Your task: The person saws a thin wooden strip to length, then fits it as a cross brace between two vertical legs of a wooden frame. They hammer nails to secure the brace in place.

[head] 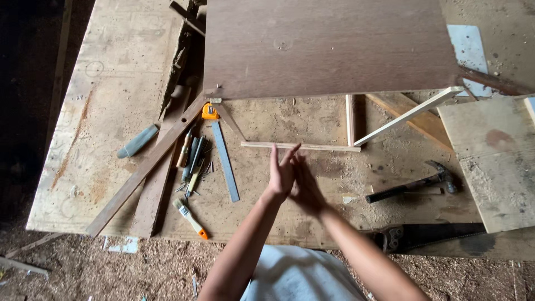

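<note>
My left hand (281,171) and my right hand (304,187) are raised together over the workbench, palms pressed against each other, fingers straight. Neither hand holds anything. Just beyond the fingertips a thin pale wooden strip (301,146) lies flat on the bench. Behind it a large brown plywood panel (329,44) rests raised on pale slats (409,114). A claw hammer (415,184) lies to the right of my hands.
The rough plywood workbench (100,111) carries a steel ruler (225,161), an orange tape measure (209,112), a paintbrush (189,218), chisels and pencils (192,159), long brown battens (145,167) and a handsaw (429,235) at the front edge. Sawdust covers the floor.
</note>
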